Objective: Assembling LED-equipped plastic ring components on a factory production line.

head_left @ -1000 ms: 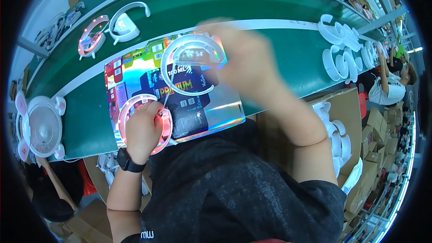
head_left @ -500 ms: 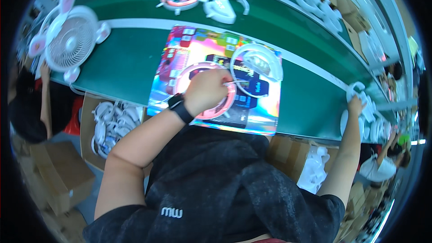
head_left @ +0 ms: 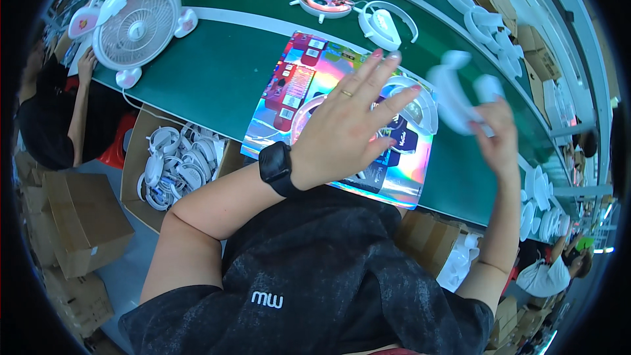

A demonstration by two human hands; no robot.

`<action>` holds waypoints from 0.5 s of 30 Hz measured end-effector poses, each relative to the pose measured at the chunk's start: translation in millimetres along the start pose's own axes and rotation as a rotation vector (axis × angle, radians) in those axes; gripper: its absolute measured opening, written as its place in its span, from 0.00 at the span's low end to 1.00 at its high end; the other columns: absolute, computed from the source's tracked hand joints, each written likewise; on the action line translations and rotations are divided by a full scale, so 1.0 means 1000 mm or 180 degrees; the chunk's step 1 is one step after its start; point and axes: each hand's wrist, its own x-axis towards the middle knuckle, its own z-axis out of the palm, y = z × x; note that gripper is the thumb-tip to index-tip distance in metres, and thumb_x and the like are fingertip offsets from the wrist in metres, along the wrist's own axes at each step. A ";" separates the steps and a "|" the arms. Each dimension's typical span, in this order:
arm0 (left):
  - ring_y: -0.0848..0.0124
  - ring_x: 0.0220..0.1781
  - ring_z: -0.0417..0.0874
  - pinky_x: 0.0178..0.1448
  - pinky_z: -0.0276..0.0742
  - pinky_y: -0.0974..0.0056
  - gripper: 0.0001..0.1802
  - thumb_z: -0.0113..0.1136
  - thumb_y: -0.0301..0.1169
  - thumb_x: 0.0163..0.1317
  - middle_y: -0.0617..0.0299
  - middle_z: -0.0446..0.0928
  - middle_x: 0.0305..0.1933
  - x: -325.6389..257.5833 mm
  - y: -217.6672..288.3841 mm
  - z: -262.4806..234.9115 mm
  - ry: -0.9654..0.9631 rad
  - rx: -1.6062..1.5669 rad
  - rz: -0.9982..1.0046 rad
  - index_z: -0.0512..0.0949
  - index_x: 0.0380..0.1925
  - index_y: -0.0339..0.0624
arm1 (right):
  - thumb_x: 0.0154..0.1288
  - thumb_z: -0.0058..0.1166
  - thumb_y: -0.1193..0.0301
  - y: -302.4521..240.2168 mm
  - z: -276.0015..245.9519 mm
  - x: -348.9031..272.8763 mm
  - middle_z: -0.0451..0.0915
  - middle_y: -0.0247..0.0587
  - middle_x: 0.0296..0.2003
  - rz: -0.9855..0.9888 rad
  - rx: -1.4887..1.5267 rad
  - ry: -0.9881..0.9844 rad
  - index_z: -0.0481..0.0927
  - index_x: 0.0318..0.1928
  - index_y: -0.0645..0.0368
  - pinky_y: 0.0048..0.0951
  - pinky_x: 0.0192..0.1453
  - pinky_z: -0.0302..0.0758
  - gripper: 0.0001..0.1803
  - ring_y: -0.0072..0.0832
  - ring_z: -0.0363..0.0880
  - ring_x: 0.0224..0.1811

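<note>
My left hand, a black watch on its wrist, is open with fingers spread above a shiny printed packaging sheet. Beneath it a pink ring-shaped part is mostly hidden. A white ring-shaped part lies on the sheet just beyond my fingers, also partly covered. To the right, my right hand is raised over the bench, gripping a curved white plastic shell by its near end. The shell is smeared by motion.
Farther back sit a lit pink ring and a white ring part. A white fan stands left, near a co-worker's arm. White shells are stacked at right. Below the bench is a carton of white parts.
My right hand has lifted a curved white shell from the right side and brought it inward. My left hand has gone from closed over the pink ring to spread open. The view has shifted.
</note>
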 end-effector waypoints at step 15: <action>0.51 0.65 0.70 0.68 0.64 0.54 0.25 0.60 0.28 0.60 0.45 0.69 0.61 -0.050 0.024 0.001 0.0449 -0.1692 -0.0928 0.68 0.57 0.33 | 0.67 0.54 0.78 -0.181 0.061 0.035 0.78 0.52 0.51 0.1071 0.2728 0.0452 0.76 0.52 0.71 0.31 0.55 0.73 0.15 0.36 0.79 0.52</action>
